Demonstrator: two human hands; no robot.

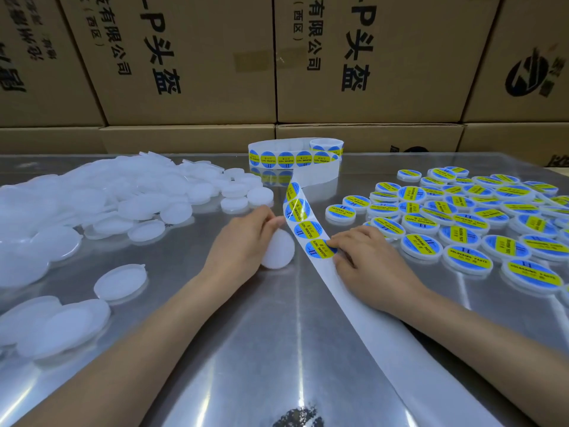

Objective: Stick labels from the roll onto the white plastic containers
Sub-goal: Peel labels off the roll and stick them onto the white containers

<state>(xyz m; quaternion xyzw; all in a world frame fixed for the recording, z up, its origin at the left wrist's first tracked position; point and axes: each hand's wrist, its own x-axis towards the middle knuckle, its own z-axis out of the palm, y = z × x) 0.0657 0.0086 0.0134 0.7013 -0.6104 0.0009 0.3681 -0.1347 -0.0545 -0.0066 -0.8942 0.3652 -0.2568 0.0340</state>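
Head view. Shiny metal tabletop (277,334) backed by stacked cardboard boxes (191,57).

Label roll (295,155): standing on edge at the far centre, its backing strip (354,303) running toward the viewer, blue-and-yellow round labels on the upper stretch.

Left hand (243,241): fingers curled round one bare white container (278,249) tilted on edge, thumb against the strip's edge.

Right hand (363,260): lying on the strip, fingertips at the lowest label (318,249); whether the label is already lifted cannot be told.

Unlabelled containers (92,204): heaped at left.

Labelled containers (462,217): spread at right.
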